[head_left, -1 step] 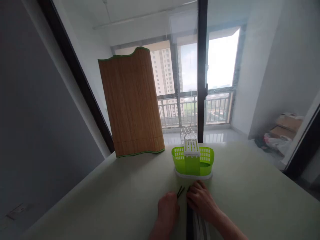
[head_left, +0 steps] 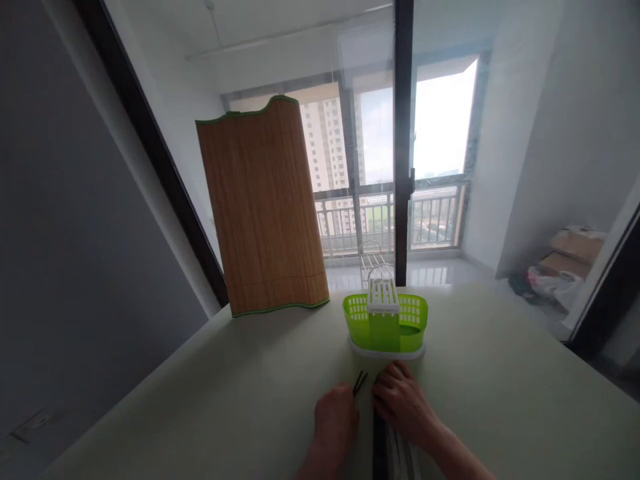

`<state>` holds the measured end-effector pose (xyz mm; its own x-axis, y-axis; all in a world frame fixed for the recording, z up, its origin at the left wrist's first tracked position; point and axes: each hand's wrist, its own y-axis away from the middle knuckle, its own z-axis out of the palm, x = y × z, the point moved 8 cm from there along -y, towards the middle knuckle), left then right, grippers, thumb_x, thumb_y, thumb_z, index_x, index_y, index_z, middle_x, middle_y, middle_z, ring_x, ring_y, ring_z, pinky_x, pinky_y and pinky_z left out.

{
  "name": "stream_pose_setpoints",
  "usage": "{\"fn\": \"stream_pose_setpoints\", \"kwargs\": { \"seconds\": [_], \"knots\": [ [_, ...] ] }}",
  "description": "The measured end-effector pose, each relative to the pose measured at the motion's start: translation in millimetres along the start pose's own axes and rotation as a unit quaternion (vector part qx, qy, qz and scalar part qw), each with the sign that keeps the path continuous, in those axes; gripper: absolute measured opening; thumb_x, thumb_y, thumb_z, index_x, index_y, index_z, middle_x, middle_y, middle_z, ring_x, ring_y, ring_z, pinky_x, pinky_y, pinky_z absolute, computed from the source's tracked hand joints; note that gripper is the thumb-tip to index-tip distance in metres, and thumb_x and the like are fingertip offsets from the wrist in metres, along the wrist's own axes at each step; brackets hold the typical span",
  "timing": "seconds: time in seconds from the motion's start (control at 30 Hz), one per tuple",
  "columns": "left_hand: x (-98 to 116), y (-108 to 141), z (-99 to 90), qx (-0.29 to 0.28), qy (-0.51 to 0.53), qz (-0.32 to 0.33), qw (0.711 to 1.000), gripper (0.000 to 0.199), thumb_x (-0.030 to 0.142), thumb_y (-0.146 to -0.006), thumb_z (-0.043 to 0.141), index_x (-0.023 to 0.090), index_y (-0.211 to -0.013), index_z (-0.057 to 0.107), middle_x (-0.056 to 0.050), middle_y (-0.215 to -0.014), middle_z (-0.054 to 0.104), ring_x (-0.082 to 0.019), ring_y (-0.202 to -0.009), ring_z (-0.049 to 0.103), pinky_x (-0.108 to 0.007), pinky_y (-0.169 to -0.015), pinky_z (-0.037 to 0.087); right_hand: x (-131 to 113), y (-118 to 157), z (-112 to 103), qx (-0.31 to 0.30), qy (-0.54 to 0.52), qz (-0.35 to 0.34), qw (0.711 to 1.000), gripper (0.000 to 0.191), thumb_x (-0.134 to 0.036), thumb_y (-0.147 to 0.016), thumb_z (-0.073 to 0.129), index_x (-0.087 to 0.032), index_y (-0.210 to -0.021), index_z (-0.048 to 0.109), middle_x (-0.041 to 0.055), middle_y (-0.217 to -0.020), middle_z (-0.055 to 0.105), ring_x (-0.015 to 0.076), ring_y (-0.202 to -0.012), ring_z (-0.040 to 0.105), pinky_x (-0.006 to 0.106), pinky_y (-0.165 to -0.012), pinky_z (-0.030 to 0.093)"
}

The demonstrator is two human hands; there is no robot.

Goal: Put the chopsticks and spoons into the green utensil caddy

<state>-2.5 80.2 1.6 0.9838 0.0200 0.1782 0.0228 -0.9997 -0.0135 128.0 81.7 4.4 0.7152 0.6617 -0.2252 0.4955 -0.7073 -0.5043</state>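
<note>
My left hand [head_left: 336,421] is closed in a fist on the table, and two thin dark sticks [head_left: 360,383] poke out of it toward the far side. My right hand [head_left: 404,402] lies palm down just to the right, its fingers curled over the far end of a dark and white bundle [head_left: 393,450] that runs back under my wrist. Whether it grips the bundle does not show. A bright green slotted plastic caddy [head_left: 413,320] with a white centre holder [head_left: 383,297] stands just beyond both hands.
A tall bamboo mat [head_left: 263,213] with green edging stands upright at the table's far left. The pale green table [head_left: 225,393] ends at a glass sliding door with a dark frame [head_left: 403,133]. Boxes and bags [head_left: 565,263] lie on the floor at the right.
</note>
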Motion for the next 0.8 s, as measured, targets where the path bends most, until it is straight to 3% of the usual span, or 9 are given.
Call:
{"fn": "stream_pose_setpoints", "kwargs": {
  "seconds": [0.1, 0.2, 0.33, 0.47, 0.6, 0.8],
  "knots": [
    [0.5, -1.9, -5.2, -0.012, -0.014, 0.009, 1.000, 0.032, 0.005, -0.078, 0.040, 0.010, -0.091, 0.069, -0.018, -0.086, 0.073, -0.028, -0.083, 0.070, -0.034, -0.069, 0.050, -5.7, -0.6, -4.9, 0.018, -0.017, -0.007, 1.000, 0.007, -0.022, -0.083, 0.064, -0.023, -0.076, 0.063, 0.0013, -0.081, 0.062, 0.0216, -0.091, 0.051, 0.040, -0.094, 0.033],
    [4.1, -4.4, -22.0, 0.001, 0.020, 0.029, 0.999, 0.026, 0.010, -0.080, 0.043, 0.011, -0.089, 0.067, -0.016, -0.084, 0.072, -0.028, -0.081, 0.070, -0.033, -0.068, 0.048, -13.8, -1.0, -8.5, 0.019, -0.044, -0.016, 0.999, 0.002, -0.026, -0.084, 0.064, -0.024, -0.083, 0.064, 0.0013, -0.082, 0.062, 0.0215, -0.089, 0.051, 0.039, -0.090, 0.034],
    [16.3, 0.3, -61.4, 0.092, 0.179, 0.100, 0.974, 0.021, 0.019, -0.084, 0.046, 0.019, -0.093, 0.065, -0.005, -0.082, 0.071, -0.018, -0.074, 0.067, -0.026, -0.067, 0.047, -25.1, -0.8, -11.7, 0.020, -0.084, -0.024, 0.996, 0.021, -0.039, -0.086, 0.061, -0.023, -0.101, 0.062, 0.0019, -0.082, 0.064, 0.0223, -0.083, 0.052, 0.038, -0.080, 0.034],
    [21.6, 16.5, -90.6, 0.195, 0.295, 0.154, 0.923, 0.021, 0.026, -0.086, 0.050, 0.024, -0.102, 0.063, 0.001, -0.078, 0.069, -0.012, -0.065, 0.063, -0.021, -0.067, 0.050, -32.8, 1.4, -13.9, 0.073, -0.110, -0.045, 0.990, 0.034, -0.053, -0.090, 0.047, -0.021, -0.082, 0.057, 0.0023, -0.071, 0.062, 0.0200, -0.070, 0.050, 0.035, -0.071, 0.033],
    [24.3, 29.1, -94.8, 0.222, 0.327, 0.192, 0.898, 0.019, 0.026, -0.087, 0.051, 0.025, -0.101, 0.063, 0.002, -0.077, 0.068, -0.010, -0.063, 0.063, -0.019, -0.066, 0.052, -31.5, 2.8, -6.9, 0.094, -0.124, -0.052, 0.986, 0.035, -0.045, -0.095, 0.040, -0.022, -0.070, 0.049, 0.0007, -0.064, 0.058, 0.0170, -0.063, 0.051, 0.032, -0.068, 0.034],
    [25.7, 34.5, -85.6, 0.178, 0.348, 0.221, 0.893, 0.015, 0.023, -0.087, 0.051, 0.024, -0.096, 0.063, 0.001, -0.080, 0.067, -0.010, -0.068, 0.064, -0.020, -0.068, 0.053, -28.5, 1.2, 5.4, 0.070, -0.115, -0.049, 0.990, 0.028, -0.038, -0.094, 0.046, -0.023, -0.074, 0.057, 0.0018, -0.068, 0.063, 0.0178, -0.069, 0.059, 0.030, -0.069, 0.039]
  ]
}}
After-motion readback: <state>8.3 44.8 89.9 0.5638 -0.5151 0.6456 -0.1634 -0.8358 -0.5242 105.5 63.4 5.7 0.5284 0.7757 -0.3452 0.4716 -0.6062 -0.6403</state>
